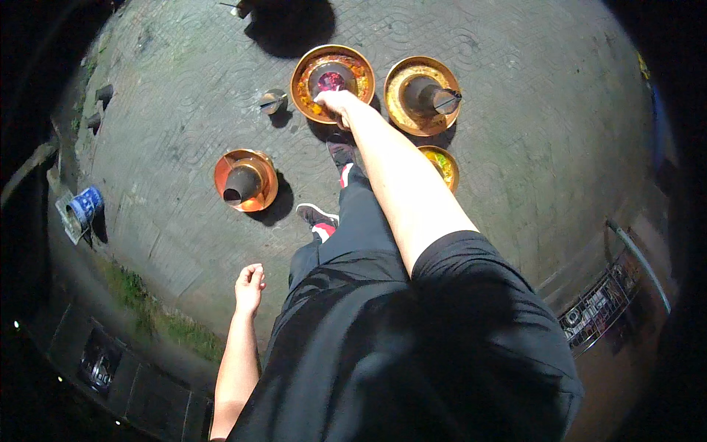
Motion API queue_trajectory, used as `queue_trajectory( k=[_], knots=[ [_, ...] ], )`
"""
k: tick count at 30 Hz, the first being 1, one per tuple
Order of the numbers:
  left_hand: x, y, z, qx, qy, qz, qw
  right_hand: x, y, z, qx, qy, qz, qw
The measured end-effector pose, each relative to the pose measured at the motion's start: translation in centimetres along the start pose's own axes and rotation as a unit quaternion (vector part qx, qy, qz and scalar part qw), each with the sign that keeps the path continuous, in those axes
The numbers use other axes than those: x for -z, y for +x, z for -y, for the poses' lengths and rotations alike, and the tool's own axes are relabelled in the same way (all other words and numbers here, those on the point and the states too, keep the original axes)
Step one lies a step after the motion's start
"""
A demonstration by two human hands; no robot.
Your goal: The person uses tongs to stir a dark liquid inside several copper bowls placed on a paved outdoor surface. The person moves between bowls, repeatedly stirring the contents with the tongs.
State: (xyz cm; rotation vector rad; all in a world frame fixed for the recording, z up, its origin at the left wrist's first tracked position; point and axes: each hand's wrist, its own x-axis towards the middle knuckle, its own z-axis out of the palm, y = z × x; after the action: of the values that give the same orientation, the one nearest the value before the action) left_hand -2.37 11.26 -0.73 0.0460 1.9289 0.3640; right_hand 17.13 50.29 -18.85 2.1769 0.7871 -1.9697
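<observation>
My right hand (338, 106) reaches over the near rim of a copper hot pot (295, 83) filled with red and orange food. Pink-red glow shows in the pot's central chimney, just beyond the fingers. Whether those fingers grip the rim or something small cannot be told. My left hand (249, 287) hangs low at my side, fingers curled, with nothing visible in it. To the right stands a second copper hot pot (391, 119) with pale yellow contents and a dark chimney topped by a tilted cap. Left of my feet is a copper pot (221, 171) with a dark, uncapped chimney.
A small metal cylinder (270, 103) stands left of the red-orange pot. Partly behind my right forearm is a bowl of yellow-green food (443, 166). Dark shadow or object lies at the top. A blue-white bucket (85, 205) and a grass strip (132, 293) border the paved ground.
</observation>
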Motion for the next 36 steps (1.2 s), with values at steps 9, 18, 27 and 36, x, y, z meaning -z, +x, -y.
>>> queue_trajectory(
  k=[9, 18, 27, 36],
  knots=[
    [1.2, 0.8, 2.7, -0.020, -0.060, -0.010, 0.998, 4.9, -1.6, -0.1, 0.104, -0.218, 0.055, 0.969],
    [-0.1, -0.8, 6.6, 0.045, -0.045, -0.038, 0.997, 5.1, -2.5, 14.1, 0.005, -0.709, 0.121, 0.694],
    [-3.6, -1.6, 4.2, 0.068, -0.083, -0.026, 0.994, 0.5, -3.7, 9.5, 0.186, -0.756, -0.077, 0.623],
    [-2.8, 1.6, 2.1, 0.029, -0.069, 0.000, 0.997, 6.5, -7.4, 5.1, 0.190, -0.719, -0.045, 0.668]
  ],
)
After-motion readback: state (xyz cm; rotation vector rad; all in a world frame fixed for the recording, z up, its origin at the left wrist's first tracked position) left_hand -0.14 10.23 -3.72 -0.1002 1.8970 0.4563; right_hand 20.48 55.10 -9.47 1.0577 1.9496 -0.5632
